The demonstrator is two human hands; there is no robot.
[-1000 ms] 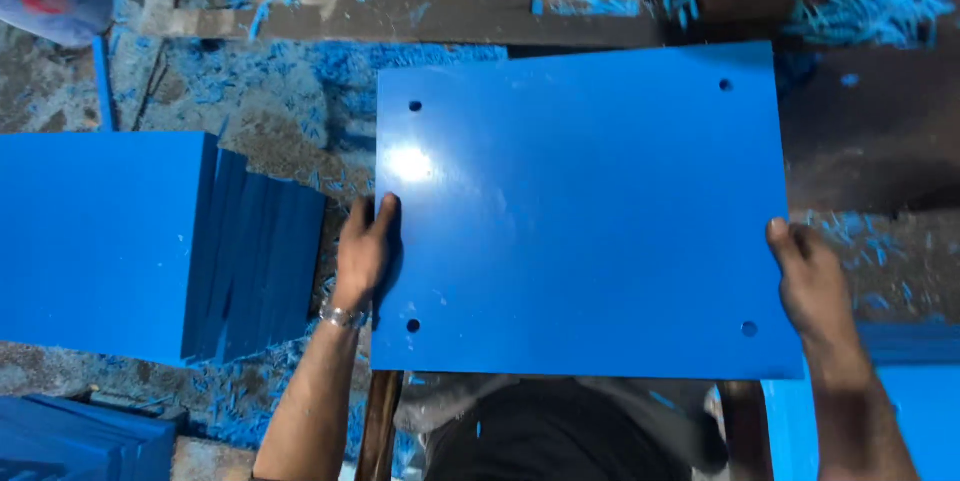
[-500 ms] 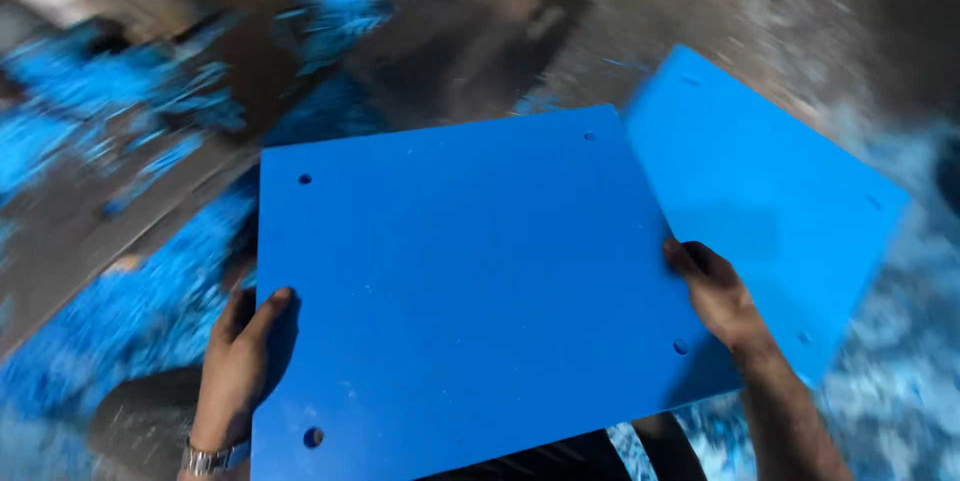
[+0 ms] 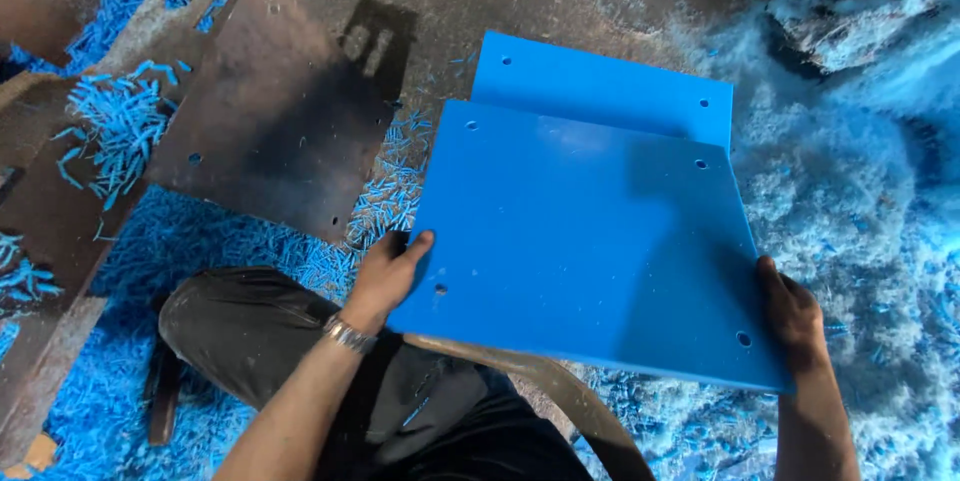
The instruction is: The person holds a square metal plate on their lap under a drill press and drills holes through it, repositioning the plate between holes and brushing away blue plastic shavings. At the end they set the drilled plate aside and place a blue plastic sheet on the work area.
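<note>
Since the earlier frame, the flat blue rectangular plastic sheet with drilled corner holes has been swung round and brought over a second blue plastic sheet, which now shows only as a strip beyond its far edge; whether the two sheets touch cannot be told. In the head view, the upper sheet is held nearly level, tilted slightly, and is gripped at two opposite sides. The left hand is clamped on the near left edge, thumb laid on the top face just beside a drilled hole, a metal wristband seen on the wrist. The right hand is closed on the near right corner, its fingers curled over the edge next to another hole. The hands are kept well apart, the width of the sheet between them. Below the sheet, a knee in dark trousers is seen. A rusty brown metal plate with small holes lies to the left on the floor, and loose blue plastic shavings are scattered over it and around it. Pale, whitish shavings are heaped to the right.
</note>
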